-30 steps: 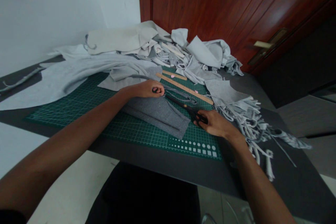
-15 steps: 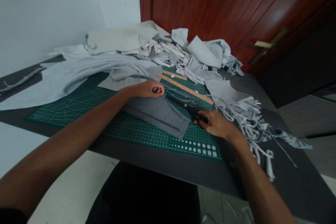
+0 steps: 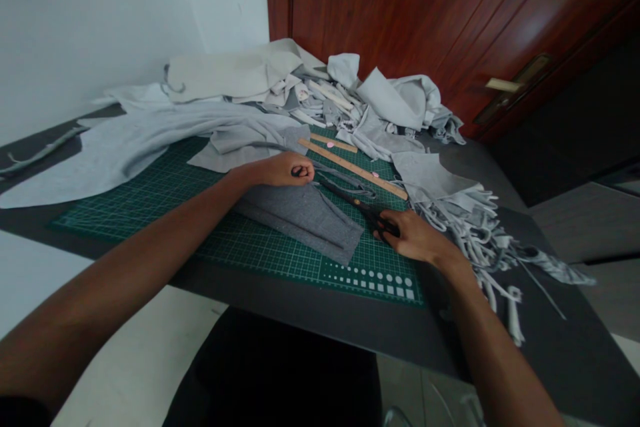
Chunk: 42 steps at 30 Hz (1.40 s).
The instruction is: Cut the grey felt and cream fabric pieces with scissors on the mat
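Your hands are both busy: the left hand (image 3: 287,169) is curled closed at the far edge of the grey cloth and appears to pinch it, though you cannot tell what the small dark piece inside the fist is; the right hand (image 3: 407,235) grips scissor handles. Beneath them stretches the dark grey tabletop (image 3: 300,310), bearing a green gridded cutting mat (image 3: 175,177). On the mat, the flat, heathered dark grey piece of cloth (image 3: 305,217) lies on your side of the blades, its long axis slanting rightward and towards you; its right end sits nearer your right hand. The black metal scissors (image 3: 357,203) point leftward and away from you, along the cloth's far edge, tips close to your left hand. Beyond them lie a long tan wooden ruler (image 3: 353,167) and two small pink pieces (image 3: 375,175).
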Tool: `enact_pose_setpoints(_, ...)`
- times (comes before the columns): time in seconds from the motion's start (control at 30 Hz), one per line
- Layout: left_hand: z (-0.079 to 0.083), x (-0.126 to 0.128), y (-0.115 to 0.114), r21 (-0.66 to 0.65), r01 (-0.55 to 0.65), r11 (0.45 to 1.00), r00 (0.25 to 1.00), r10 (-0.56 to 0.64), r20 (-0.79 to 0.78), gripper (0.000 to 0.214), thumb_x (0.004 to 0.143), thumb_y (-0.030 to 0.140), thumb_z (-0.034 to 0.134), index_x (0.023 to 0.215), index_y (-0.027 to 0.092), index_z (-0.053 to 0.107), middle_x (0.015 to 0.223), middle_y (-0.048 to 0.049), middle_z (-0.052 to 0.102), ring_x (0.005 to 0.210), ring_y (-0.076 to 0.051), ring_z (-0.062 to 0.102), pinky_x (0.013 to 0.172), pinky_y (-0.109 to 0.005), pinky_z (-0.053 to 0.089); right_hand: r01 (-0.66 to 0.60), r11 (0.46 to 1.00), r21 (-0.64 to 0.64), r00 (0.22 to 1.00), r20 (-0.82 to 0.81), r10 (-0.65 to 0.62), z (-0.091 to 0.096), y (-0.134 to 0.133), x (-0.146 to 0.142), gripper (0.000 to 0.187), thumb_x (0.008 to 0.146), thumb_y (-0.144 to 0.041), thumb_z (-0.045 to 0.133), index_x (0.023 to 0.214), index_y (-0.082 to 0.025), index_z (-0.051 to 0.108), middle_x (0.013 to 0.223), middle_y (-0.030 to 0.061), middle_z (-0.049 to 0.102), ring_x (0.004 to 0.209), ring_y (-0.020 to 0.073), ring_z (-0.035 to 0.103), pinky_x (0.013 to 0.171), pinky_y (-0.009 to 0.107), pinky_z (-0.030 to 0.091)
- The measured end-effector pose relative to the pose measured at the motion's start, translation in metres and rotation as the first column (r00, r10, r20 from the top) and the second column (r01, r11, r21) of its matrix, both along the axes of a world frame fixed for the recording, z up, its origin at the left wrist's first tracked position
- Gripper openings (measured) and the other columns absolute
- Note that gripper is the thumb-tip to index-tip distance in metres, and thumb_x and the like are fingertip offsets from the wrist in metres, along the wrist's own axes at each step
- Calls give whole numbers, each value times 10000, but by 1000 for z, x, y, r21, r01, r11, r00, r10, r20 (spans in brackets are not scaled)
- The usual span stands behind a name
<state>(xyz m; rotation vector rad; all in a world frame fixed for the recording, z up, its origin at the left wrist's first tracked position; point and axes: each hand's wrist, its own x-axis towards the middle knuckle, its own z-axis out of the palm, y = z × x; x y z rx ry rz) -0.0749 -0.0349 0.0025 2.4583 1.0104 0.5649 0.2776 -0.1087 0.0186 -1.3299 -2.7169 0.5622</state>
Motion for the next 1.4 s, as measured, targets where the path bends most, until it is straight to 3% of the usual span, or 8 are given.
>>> enact_pose_setpoints(0.47,-10,1,5,51,-24,998,1000,23,10,198,879,319,591,899,157,704,703,-13,594,602,-113,497,574,-239,342,4,999,-39,1000,-24,-5,0,-1,2,45,833,-224,543,811,-189,559,745,34,623,653,162,551,606,289,367)
enact_pose_setpoints(0.87,-8,2,5,102,28,994,1000,-29,7,184,888,303,608,830,148,686,717,-11,586,626,-109,501,602,-225,353,-18,999,-36,1000,-20,17,-3,2,6,97,868,-267,535,826,-186,568,749,32,621,647,153,541,606,285,366)
enact_pose_setpoints(1.4,-2,5,-1,84,47,995,999,-46,-21,123,899,230,563,856,161,655,763,-17,569,659,-125,490,624,-247,350,-14,1000,28,1000,-1,14,-2,-3,0,16,814,-192,544,811,-187,560,713,23,608,624,144,526,590,271,340)
